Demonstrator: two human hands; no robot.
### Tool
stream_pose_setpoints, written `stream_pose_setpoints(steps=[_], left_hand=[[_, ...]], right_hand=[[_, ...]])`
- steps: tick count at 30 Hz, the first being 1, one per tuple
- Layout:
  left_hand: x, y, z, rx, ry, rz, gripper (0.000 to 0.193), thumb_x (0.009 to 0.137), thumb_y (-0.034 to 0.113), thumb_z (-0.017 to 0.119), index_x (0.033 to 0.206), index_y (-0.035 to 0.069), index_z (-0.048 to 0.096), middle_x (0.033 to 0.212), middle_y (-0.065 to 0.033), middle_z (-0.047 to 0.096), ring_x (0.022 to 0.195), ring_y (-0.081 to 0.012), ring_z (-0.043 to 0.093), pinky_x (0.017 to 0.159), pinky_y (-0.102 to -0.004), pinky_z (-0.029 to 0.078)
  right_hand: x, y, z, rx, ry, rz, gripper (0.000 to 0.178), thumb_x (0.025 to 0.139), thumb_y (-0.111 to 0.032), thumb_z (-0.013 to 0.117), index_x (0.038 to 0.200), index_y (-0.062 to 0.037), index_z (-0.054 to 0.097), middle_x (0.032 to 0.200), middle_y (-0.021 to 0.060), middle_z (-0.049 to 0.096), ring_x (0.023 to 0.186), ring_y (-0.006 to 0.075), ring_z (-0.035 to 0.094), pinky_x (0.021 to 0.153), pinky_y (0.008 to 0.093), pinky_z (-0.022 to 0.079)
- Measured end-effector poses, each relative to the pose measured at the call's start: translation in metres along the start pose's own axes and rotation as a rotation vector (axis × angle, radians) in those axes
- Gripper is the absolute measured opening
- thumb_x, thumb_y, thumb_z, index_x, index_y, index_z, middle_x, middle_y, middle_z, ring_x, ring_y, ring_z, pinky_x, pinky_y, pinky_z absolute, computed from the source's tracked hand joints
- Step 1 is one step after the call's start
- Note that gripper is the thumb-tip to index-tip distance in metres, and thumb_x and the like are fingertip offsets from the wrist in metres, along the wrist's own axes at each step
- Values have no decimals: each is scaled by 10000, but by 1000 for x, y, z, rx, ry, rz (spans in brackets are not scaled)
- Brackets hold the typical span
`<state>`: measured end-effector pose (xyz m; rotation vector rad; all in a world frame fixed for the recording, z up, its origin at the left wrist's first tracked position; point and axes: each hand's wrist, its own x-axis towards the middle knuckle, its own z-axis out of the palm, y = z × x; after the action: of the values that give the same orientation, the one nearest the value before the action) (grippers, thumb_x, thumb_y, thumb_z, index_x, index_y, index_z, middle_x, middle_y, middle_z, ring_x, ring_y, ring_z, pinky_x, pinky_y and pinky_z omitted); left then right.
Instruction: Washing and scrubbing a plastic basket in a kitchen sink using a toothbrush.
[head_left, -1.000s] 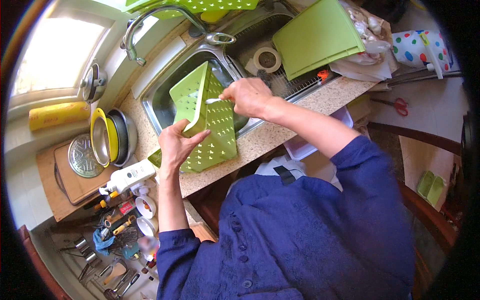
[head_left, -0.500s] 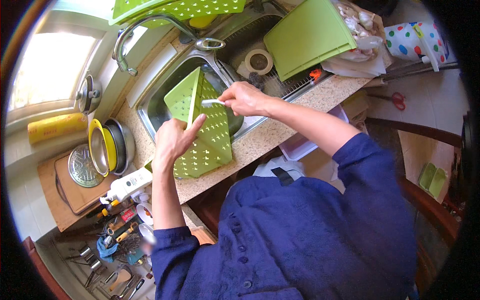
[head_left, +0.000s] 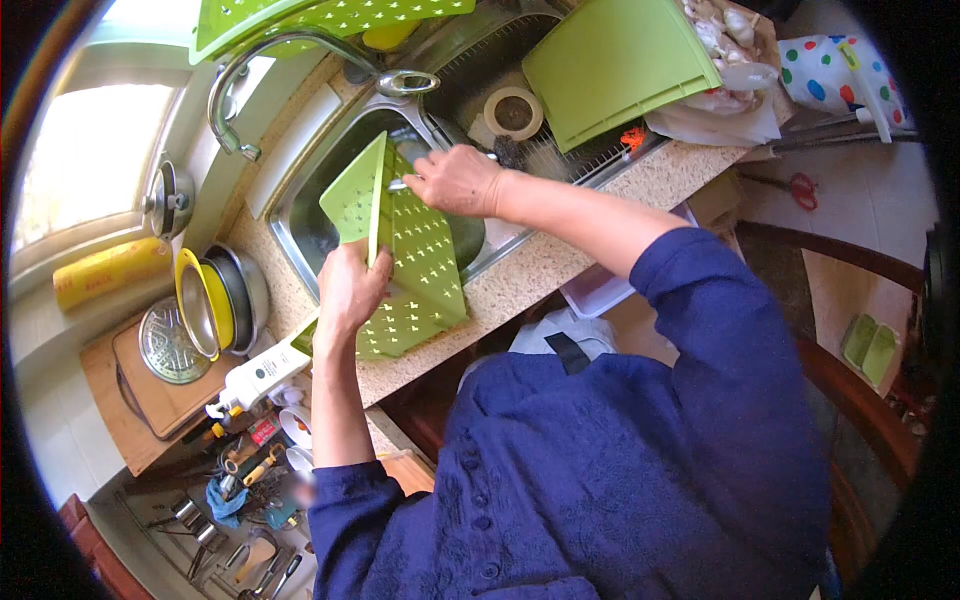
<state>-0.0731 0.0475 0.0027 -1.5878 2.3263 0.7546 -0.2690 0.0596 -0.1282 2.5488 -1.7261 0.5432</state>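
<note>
Both hands on green perforated piece [head_left: 430,270] at sink [head_left: 284,246]

Left hand [head_left: 350,288] is closed on the piece's raised edge. Right hand [head_left: 458,180] has fingers pinched round a small white tool [head_left: 397,185], mostly hidden in the grip; its tip is right by that edge, can't tell if touching. Piece is tilted, far part over the left basin, near part over the speckled tabletop [head_left: 520,285]. Curved tap [head_left: 215,105] stands far left. Flat green panel [head_left: 620,70] is on the right, pale ring [head_left: 492,113] just left of it
</note>
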Motion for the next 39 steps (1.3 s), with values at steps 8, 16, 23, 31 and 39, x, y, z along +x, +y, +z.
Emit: stream_pose_setpoints(steps=[8,16,23,31,39], left_hand=[[-2,10,-5,31,-1,0,336,880,280,514,801,-9,667,600,-152,638,624,-304,681,719,-435,518],[-2,2,-1,45,31,-4,331,877,285,516,803,-3,663,581,-135,629,620,-303,676,712,-431,518],[1,-3,-2,0,-19,-39,333,875,287,518,839,-6,672,603,-148,640,637,-316,679,725,-430,513],[-1,2,-2,-11,19,-11,350,875,291,517,838,-17,679,621,-171,646,641,-324,679,726,-434,511],[-7,-9,2,-28,23,-18,377,884,324,528,788,-8,678,606,-167,636,657,-339,674,716,-434,506]], right_hand=[[2,2,18,699,-249,355,389,823,-84,607,1208,-53,644,815,124,685,740,238,676,641,389,522],[12,11,-16,1345,-500,764,281,907,-117,573,1158,-68,689,728,84,666,508,127,544,426,286,398],[7,7,-9,231,-62,84,250,800,-87,601,1030,-141,683,934,147,651,771,318,689,644,443,555],[-13,7,12,271,-86,36,362,815,-84,582,1174,-129,597,925,128,626,774,304,688,632,429,552],[-3,11,-18,1396,-437,707,271,894,-103,553,1108,-54,712,660,17,605,527,68,508,478,232,389]])
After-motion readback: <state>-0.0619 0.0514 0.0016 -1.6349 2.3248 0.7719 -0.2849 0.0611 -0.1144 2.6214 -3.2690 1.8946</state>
